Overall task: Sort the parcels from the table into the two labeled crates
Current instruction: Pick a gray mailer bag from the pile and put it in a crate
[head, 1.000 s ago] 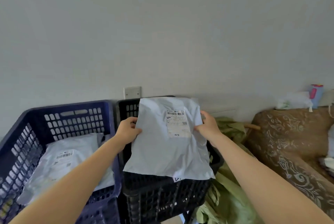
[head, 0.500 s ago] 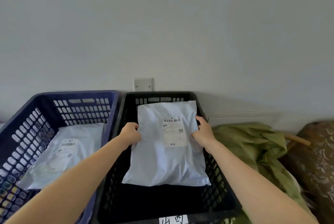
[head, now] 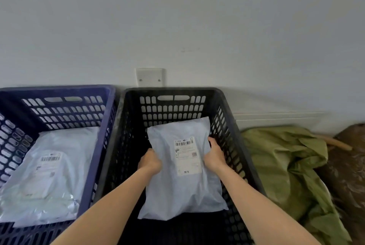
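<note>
Parcel (head: 177,189), a grey poly mailer with a white shipping label (head: 187,157) facing up, now sits down inside the black crate (head: 171,106), well below its rim. A second ago it was held up in front of that crate, and half a second ago it was only just passing the rim, so the lowering is nearly finished. The left hand (head: 150,162) grips the parcel's left edge with its fingers curled under it. The right hand (head: 214,157) grips the right edge the same way, its thumb lying on top near the label. Both hands are closed on the mailer and neither has begun to let go. Whether the near end of the parcel already rests on the crate floor cannot be told, since the bottom of the crate is dark. To the left, touching the black crate, stands the blue crate (head: 100,146), and a similar labelled mailer (head: 45,175) lies flat in it. Beside the black crate on the right is a heap of crumpled green sacking (head: 286,165). A white wall plate (head: 149,77) sits on the wall above the gap between the crates. As a judgement, this parcel is as good as sorted. What remains is to open both hands, draw them out and go back for another. The crate labels are out of view, so the choice of crate cannot be checked.
</note>
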Motion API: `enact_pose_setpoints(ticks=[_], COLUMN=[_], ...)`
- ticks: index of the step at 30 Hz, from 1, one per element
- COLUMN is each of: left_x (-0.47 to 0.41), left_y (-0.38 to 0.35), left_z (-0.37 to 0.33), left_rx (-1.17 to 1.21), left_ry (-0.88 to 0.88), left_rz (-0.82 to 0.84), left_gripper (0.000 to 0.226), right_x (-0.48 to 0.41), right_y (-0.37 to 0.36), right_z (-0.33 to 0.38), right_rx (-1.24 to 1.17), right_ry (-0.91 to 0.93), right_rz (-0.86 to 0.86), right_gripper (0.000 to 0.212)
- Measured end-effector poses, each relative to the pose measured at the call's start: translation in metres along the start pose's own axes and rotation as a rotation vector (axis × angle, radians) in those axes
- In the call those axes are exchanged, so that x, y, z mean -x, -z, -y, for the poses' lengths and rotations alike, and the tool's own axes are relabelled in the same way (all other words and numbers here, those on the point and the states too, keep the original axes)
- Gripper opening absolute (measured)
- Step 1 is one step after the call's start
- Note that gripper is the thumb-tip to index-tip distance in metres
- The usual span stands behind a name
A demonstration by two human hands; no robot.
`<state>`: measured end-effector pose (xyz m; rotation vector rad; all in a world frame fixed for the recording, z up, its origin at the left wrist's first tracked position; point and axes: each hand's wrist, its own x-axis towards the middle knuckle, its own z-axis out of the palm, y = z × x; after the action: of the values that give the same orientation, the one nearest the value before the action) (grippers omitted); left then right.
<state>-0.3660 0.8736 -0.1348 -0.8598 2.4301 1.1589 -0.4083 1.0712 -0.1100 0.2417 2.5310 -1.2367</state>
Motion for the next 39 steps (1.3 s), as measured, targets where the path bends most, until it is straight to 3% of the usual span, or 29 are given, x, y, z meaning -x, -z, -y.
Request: enact_pose_setpoints(ticks=[9, 12, 16, 19, 23, 28, 39], left_x=[-0.026, -0.022, -0.007, -0.008, -0.017, -0.027, -0.036], left_y=[-0.028, -0.039, -0.061, -0.079, -0.096, -0.107, -0.115], left_z=[0.019, 0.019, 0.023, 0.026, 0.030, 0.039, 0.045], left_rx=[0.120, 0.121, -0.332, -0.497, -0.558, -0.560, -0.587], left_ry=[0.033, 0.048, -0.306, -0.413, -0.361, -0.318, -0.306], left_rz=[-0.008, -0.092, -0.116, -0.010, 0.031, 0.047, 0.021], left_gripper=[0.036, 0.053, 0.062, 0.063, 0.063, 0.062, 0.062], right_x=[-0.026, -0.026, -0.016, -0.017, -0.029, -0.035, -0.044], right_y=[-0.026, -0.033, -0.042, -0.052, -0.060, -0.067, -0.074], right_z=[-0.025, -0.030, -0.039, -0.051, -0.071, -0.088, -0.093], right_rx=[-0.057, -0.011, 0.443, 0.699, 0.809, 0.746, 0.692], right_ry=[-0.078, -0.033, 0.299, 0.501, 0.420, 0.326, 0.301], right_rz=[-0.023, -0.065, -0.234, -0.053, 0.042, 0.072, 0.110], right_gripper=[0.066, 0.063, 0.058, 0.059, 0.062, 0.063, 0.064])
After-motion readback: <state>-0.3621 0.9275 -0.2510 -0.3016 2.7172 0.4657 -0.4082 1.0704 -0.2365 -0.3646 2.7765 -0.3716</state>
